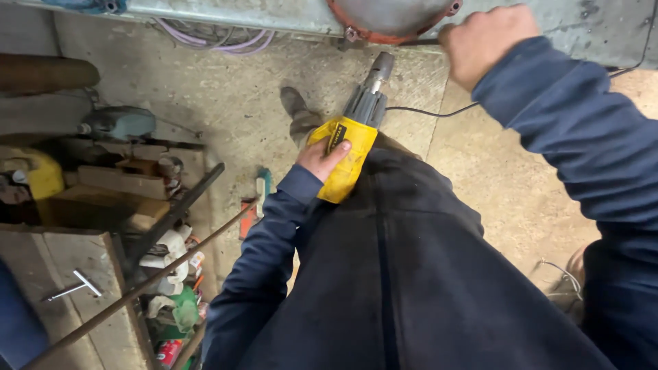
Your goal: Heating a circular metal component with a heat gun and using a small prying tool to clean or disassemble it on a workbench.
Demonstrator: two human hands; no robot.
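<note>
From the head view, the left hand point(322, 159) is wrapped tight round the yellow body of a power tool point(353, 140), held against the person's front with its grey nose pointing up toward a round rusty flange point(391, 20) on the grey metal beam point(233, 15). The right hand point(483, 41) is a closed fist up at that beam; what it grips, I cannot tell. Down left, a red can point(168, 353) and green packet point(185, 308) sit among shelf clutter.
</note>
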